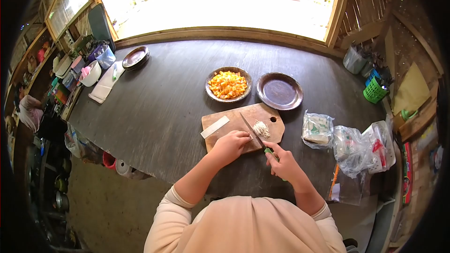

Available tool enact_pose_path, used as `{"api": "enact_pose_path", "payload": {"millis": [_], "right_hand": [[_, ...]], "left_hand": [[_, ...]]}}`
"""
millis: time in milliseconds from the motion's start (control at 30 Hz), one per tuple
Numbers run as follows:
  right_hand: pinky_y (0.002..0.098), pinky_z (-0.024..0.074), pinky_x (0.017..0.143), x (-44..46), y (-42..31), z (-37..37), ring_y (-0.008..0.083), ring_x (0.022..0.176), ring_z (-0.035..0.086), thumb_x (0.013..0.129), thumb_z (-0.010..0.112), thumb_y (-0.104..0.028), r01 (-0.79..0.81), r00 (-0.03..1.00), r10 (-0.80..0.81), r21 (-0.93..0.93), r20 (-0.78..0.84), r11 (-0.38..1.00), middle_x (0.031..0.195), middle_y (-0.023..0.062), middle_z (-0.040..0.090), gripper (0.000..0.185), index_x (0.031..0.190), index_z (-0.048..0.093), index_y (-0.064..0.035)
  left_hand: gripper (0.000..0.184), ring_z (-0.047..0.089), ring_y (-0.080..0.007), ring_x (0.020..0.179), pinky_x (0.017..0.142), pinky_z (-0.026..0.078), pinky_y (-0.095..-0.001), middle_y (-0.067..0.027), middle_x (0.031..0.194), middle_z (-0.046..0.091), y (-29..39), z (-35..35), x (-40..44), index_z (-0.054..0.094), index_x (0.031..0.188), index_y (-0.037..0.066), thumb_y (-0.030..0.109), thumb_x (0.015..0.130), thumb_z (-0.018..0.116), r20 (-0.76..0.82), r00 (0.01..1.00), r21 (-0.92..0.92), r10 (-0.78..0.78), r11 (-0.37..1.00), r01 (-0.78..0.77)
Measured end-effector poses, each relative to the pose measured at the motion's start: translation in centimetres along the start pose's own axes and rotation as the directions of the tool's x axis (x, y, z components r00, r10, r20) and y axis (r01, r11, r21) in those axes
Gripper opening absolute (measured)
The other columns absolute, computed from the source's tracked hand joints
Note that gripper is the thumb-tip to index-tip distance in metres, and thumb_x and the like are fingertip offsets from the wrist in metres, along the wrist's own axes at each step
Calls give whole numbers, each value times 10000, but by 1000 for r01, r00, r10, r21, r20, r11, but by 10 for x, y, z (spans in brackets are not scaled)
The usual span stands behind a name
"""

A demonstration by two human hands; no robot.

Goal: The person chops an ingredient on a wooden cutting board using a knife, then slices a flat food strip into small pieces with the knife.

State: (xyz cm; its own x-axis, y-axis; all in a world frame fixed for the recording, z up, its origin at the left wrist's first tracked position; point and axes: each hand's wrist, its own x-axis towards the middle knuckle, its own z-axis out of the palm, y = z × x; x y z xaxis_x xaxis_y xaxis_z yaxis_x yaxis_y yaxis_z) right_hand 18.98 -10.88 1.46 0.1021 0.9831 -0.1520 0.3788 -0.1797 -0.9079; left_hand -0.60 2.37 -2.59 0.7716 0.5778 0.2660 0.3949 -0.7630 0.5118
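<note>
My right hand (282, 160) grips a kitchen knife (248, 125) by its green handle. The blade slants across a wooden cutting board (260, 111), pointing away to the left. Just left of the blade, my left hand (233, 143) has its fingers bent together, pressing a white food piece mostly hidden under the fingertips. Thin white shreds (261, 130) lie heaped to the right of the blade. A flat, whitish rectangular slab (215, 126) rests at the board's left end. Beyond the board stands a brown bowl (209, 96) full of diced orange pieces (228, 84).
A dark brown plate (280, 92) sits behind the board's right end. Plastic-wrapped packages (318, 129) and a clear bag (349, 150) lie to the right. Stacked dark dishes (136, 58) and a white tub (90, 74) are far left; a green basket (375, 90) stands far right.
</note>
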Motion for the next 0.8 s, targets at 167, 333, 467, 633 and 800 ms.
{"api": "enact_pose_path", "payload": {"millis": [167,333,467,633,800], "right_hand": [[292,493,486,4,11,2,129,490,588,988,539,-122,24,999,-25,-15,-38,1000,699,81,634,419,1407,524,-123],[292,500,502,6,13,4,134,495,600,986,539,-117,29,999,-30,-18,-22,999,707,87,644,411,1397,529,-122],[317,523,537,3,9,6,171,528,642,981,543,-98,71,995,-73,-29,-68,997,669,90,635,381,1362,541,-94],[371,511,551,2,11,11,313,558,664,956,568,-71,133,991,-134,-79,-14,988,662,189,631,367,1323,570,-94],[420,500,575,4,18,14,439,670,639,937,593,-68,209,972,-221,-123,-85,970,711,271,613,353,1290,592,-88]], "left_hand": [[310,610,-281,1134,967,501,-378,-68,1205,661,5,-2,1,698,1147,74,27,854,609,28,999,-2,-29,1000,29],[311,602,-276,1138,967,500,-376,-57,1204,654,8,-3,1,701,1142,79,31,845,621,21,999,18,-36,999,36],[300,600,-279,1137,968,500,-379,-61,1191,656,6,1,1,708,1119,75,31,834,625,13,999,7,-36,999,36],[299,598,-283,1137,966,501,-380,-69,1188,653,8,-1,2,715,1089,67,19,811,616,17,999,42,-50,998,49],[292,600,-281,1131,949,513,-375,-79,1185,652,8,5,3,716,1073,62,20,803,614,5,999,66,-45,997,45]]}}
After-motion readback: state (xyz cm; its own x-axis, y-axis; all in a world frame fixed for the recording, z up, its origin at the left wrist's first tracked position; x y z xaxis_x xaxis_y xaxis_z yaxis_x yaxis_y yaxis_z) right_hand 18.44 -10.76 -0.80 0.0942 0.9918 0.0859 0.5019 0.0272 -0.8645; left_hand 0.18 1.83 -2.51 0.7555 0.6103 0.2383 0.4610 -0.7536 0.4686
